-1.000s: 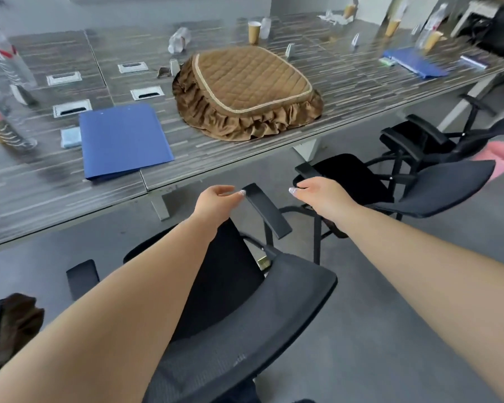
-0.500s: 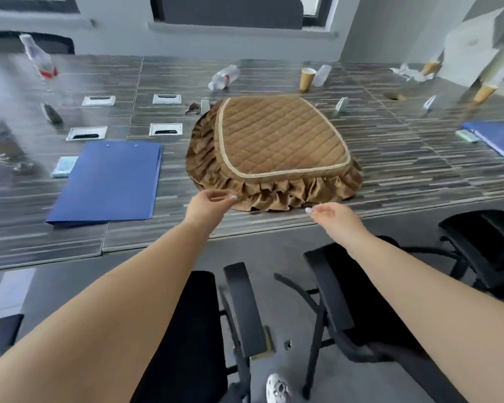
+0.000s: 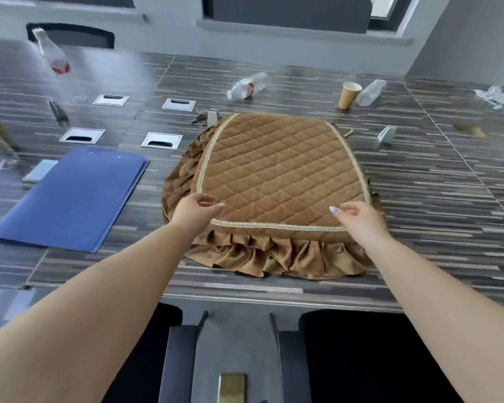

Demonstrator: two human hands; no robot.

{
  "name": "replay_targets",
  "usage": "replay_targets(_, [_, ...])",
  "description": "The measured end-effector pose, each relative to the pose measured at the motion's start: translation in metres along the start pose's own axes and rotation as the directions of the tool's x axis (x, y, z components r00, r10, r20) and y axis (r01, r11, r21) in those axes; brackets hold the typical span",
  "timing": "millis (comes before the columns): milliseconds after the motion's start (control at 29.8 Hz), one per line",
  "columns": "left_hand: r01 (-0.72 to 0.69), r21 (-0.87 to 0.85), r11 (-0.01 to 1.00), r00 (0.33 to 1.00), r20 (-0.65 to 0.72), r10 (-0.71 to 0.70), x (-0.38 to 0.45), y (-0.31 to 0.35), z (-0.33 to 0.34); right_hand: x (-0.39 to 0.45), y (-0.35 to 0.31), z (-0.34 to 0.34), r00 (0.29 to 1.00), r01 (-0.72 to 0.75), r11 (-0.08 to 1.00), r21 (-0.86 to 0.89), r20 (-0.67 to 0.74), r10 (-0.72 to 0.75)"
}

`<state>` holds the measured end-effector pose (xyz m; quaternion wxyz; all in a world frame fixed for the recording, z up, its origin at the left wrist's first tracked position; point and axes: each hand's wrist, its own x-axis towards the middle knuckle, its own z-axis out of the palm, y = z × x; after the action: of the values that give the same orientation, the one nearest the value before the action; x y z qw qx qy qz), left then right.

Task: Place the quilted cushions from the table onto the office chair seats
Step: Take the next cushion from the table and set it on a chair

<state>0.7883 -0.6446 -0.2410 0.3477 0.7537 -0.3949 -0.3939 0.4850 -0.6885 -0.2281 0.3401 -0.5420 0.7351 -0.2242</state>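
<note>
A brown quilted cushion [image 3: 280,173] with gold piping and a ruffled satin skirt lies flat on the striped table [image 3: 437,216]. My left hand [image 3: 194,212] rests at the cushion's near left corner, fingers apart over the piping. Over the near right corner, my right hand [image 3: 358,219] has its thumb and fingers spread. Neither hand has closed on the fabric. Two black office chair seats show below the table edge, one at the left [image 3: 146,356] and one at the right [image 3: 370,359], with their armrests between them.
A blue folder [image 3: 70,196] lies left of the cushion. Plastic bottles [image 3: 246,86], a paper cup [image 3: 349,95], cable ports [image 3: 161,140] and small place-card holders [image 3: 387,134] are scattered behind and beside it. A wall with windows stands beyond the table.
I have stepped closer to the table. Both hands rose from the chair armrests, reached the cushion's front ruffle, and now sit on its two near corners.
</note>
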Motion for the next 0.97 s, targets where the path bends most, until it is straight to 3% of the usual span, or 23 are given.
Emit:
replay_targets(201, [-0.038,0.133,0.99,0.983,-0.171,0.061,0.052,0.02,0.021,0.071,0.01,-0.009,0.995,-0.015,0.99,-0.138,-0.095,0.002])
replay_targets(369, [0.059,0.287,0.956,0.957,-0.289,0.027,0.087,0.002,0.033,0.107,0.022,0.012,0.991,-0.101,0.974,-0.202,-0.102,0.081])
replay_targets(504, [0.16,0.242,0.957,0.955,-0.283,-0.088,0.11,-0.016,0.043,0.132,0.036,0.025,0.988,-0.149,0.973,-0.174,-0.071,0.139])
replay_targets(772, [0.225,0.161,0.961,0.91,-0.386,-0.149,0.112,-0.007,0.046,0.141,0.039,0.027,0.985,-0.17,0.965,-0.202,-0.05,0.163])
replay_targets(873, [0.217,0.122,0.969,0.903,-0.403,-0.152,0.104,0.003,0.04,0.134,0.031,0.02,0.982,-0.16,0.959,-0.234,-0.135,0.131])
replay_targets(974, [0.176,0.102,0.979,0.907,-0.402,-0.121,0.09,0.012,0.034,0.127,0.027,0.013,0.958,-0.164,0.975,-0.147,-0.259,0.122])
